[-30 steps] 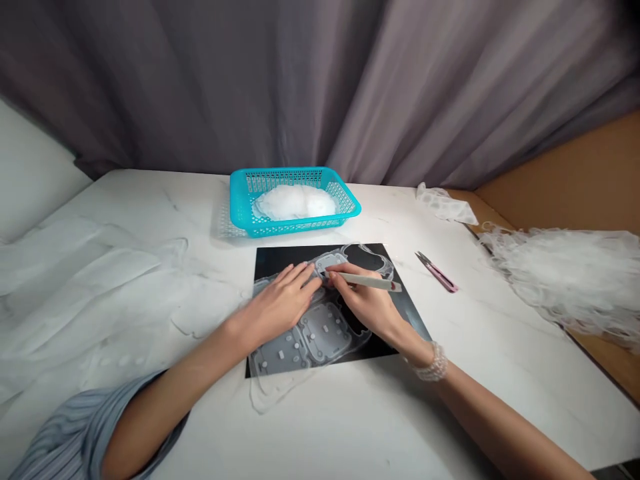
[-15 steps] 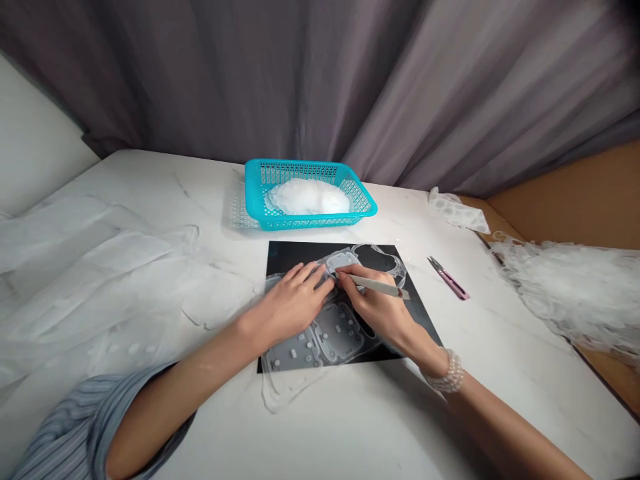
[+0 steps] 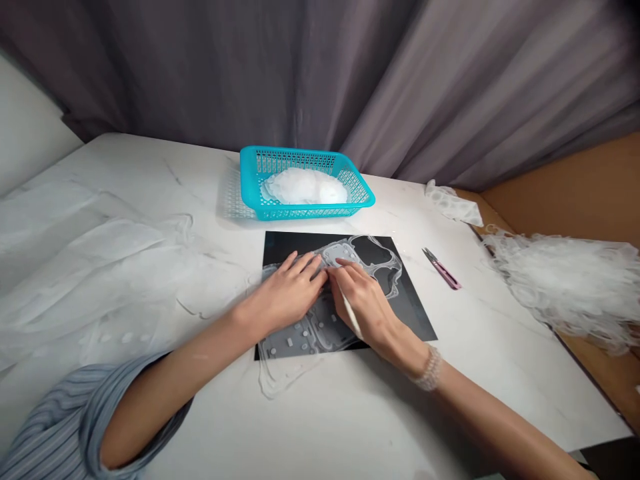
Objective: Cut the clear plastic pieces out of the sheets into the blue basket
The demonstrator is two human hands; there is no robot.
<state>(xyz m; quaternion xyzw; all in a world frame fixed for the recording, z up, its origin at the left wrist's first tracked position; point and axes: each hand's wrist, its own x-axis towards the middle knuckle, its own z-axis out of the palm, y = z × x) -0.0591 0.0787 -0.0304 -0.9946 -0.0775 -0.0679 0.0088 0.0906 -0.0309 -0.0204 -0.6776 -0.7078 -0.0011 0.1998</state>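
Observation:
A black mat (image 3: 415, 313) lies on the white marble table (image 3: 380, 413), with a clear plastic sheet of moulded shapes (image 3: 320, 330) spread over it. My left hand (image 3: 287, 293) rests flat on the sheet, fingers stretched out toward the far end. My right hand (image 3: 365, 303) is closed round a thin white tool (image 3: 351, 317), whose shaft points back toward me under the palm. The fingertips of both hands meet at one moulded shape near the mat's far edge.
A turquoise basket (image 3: 250, 190) holding white translucent pieces stands beyond the mat. Pink snips (image 3: 441, 269) lie to the right. A heap of clear plastic scrap (image 3: 570, 283) is at far right, and loose clear sheets (image 3: 95, 267) cover the table's left. Grey curtain behind.
The white tool in my right hand has swung from pointing right to pointing back toward me. My left hand stays flat on the sheet. The view has shifted slightly.

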